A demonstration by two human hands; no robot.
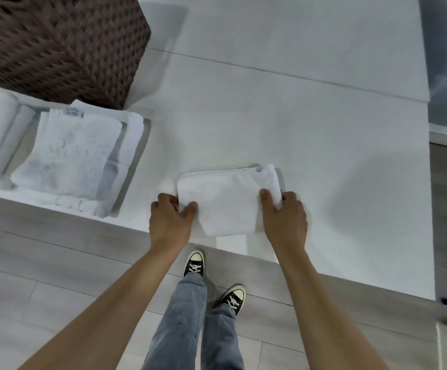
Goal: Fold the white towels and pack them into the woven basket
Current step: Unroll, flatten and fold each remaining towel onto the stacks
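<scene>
A folded white towel (227, 202) was held at the near edge of the white table (324, 129), its front overhanging. It was pinched at its left side by the left hand (170, 218) and gripped at its right side by the right hand (286, 217). Left of it a towel stack (75, 153) was seen, tag print too blurred to read. The woven basket (56, 44) was placed behind that stack. Black sneakers (195, 263) were seen below.

A small white terry towel (227, 201), folded into a rectangle, lies flat well right of the dark brown woven basket (56, 46), with more folded white towels (70, 156) stacked just below that basket.
</scene>
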